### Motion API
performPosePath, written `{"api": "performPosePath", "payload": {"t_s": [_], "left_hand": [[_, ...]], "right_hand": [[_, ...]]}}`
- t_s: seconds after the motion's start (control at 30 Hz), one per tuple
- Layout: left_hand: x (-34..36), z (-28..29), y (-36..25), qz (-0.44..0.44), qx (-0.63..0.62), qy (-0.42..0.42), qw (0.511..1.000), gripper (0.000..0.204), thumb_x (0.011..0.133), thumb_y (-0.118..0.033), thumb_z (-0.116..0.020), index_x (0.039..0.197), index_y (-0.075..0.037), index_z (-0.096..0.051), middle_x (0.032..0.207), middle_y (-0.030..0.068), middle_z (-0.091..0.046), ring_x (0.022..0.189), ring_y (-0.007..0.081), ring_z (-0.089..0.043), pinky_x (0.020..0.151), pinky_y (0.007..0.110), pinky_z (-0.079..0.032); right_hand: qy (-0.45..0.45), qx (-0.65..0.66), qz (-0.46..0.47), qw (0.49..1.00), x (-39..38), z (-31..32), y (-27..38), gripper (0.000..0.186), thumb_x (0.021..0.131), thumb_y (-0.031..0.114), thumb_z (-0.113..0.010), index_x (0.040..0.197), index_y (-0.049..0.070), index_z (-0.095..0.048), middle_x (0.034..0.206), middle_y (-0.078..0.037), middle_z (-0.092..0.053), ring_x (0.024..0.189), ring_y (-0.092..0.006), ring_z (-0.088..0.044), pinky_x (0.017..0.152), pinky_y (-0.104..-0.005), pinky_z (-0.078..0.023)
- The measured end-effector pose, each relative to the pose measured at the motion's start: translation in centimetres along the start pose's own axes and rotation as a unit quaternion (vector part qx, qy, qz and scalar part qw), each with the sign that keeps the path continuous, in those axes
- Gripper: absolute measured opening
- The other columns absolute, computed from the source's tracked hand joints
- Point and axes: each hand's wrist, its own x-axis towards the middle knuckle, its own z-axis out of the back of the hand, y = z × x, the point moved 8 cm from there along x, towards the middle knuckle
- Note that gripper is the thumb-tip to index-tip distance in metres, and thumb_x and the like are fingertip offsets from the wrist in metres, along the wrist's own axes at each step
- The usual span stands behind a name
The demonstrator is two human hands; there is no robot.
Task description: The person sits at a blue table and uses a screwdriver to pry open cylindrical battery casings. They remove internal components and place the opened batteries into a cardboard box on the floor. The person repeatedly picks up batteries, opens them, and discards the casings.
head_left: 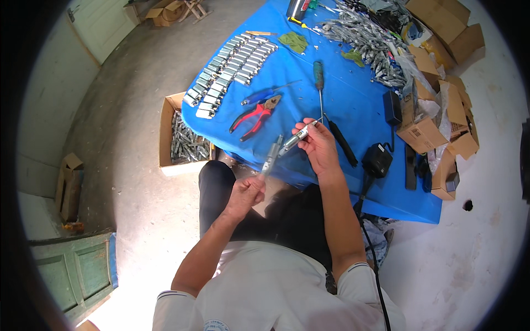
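Note:
My left hand (247, 193) is closed on the lower end of a long, pale, translucent piece (269, 161), slightly blurred. My right hand (317, 144) pinches a slim silver metal fitting (295, 138), whose left end is close to the top of the pale piece; whether they touch I cannot tell. Around my hands on the blue-covered table (419, 204) lie red-handled pliers (254, 118), a blue-handled screwdriver (254, 97), a long teal-handled screwdriver (318, 77) and a black-handled tool (342, 142).
Rows of silver fittings (226, 69) lie at the table's back left, a pile of metal pieces (367, 44) at the back right. A black corded device (377, 161) and torn cardboard boxes (419, 132) line the right. A box of parts (164, 143) sits left; a green panel (72, 273) lower left.

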Motion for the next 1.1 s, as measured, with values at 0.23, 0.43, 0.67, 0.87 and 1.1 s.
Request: {"api": "performPosePath", "payload": {"t_s": [0.23, 0.43, 0.67, 0.87, 1.1], "left_hand": [[0.1, -0.1, -0.2, -0.002, 0.008, 0.001, 1.000, 0.042, 0.097, -0.039, -0.050, 0.069, -0.008, -0.051, 0.051, -0.0016, -0.039, 0.047, 0.0078, -0.036, 0.044, 0.022, -0.024], [0.1, 0.2, 0.1, 0.011, -0.019, -0.011, 1.000, 0.041, 0.095, -0.035, -0.055, 0.067, -0.005, -0.054, 0.052, -0.0003, -0.042, 0.046, 0.0077, -0.038, 0.043, 0.022, -0.027], [-0.1, 0.3, -0.3, 0.007, 0.000, -0.004, 1.000, 0.042, 0.095, -0.040, -0.053, 0.068, -0.008, -0.052, 0.051, -0.0013, -0.040, 0.047, 0.0080, -0.037, 0.044, 0.022, -0.025], [-0.9, 1.5, -0.7, 0.007, 0.033, -0.003, 0.999, 0.042, 0.095, -0.041, -0.053, 0.069, -0.008, -0.052, 0.051, -0.0014, -0.041, 0.047, 0.0080, -0.040, 0.044, 0.021, -0.029], [-3.6, 4.9, -1.9, 0.005, 0.048, -0.059, 0.997, 0.040, 0.095, -0.039, -0.053, 0.069, -0.008, -0.052, 0.053, -0.0014, -0.042, 0.046, 0.0066, -0.039, 0.042, 0.020, -0.027]], "right_hand": [[-0.001, 0.003, 0.000, 1.000, 0.1, 0.1, -0.1, 0.023, 0.093, 0.017, -0.056, 0.111, 0.002, -0.055, 0.102, -0.013, -0.063, 0.090, -0.0218, -0.064, 0.064, -0.0259, -0.050], [-0.001, 0.009, 0.000, 1.000, 0.1, 0.2, -0.1, 0.022, 0.093, 0.016, -0.056, 0.110, 0.002, -0.056, 0.101, -0.013, -0.063, 0.090, -0.0221, -0.065, 0.064, -0.0259, -0.050], [-0.010, 0.004, -0.004, 1.000, 0.0, 0.1, -0.1, 0.019, 0.094, 0.016, -0.054, 0.108, 0.004, -0.058, 0.099, -0.011, -0.065, 0.090, -0.0197, -0.065, 0.065, -0.0257, -0.050], [-0.013, 0.008, 0.000, 1.000, 0.0, 0.1, 0.0, 0.023, 0.092, 0.018, -0.058, 0.109, 0.003, -0.056, 0.100, -0.012, -0.063, 0.089, -0.0212, -0.064, 0.064, -0.0250, -0.048], [-0.010, 0.007, 0.002, 1.000, 0.1, 0.0, 0.0, 0.022, 0.092, 0.018, -0.058, 0.108, 0.003, -0.056, 0.100, -0.012, -0.063, 0.089, -0.0206, -0.064, 0.064, -0.0252, -0.048]]}}
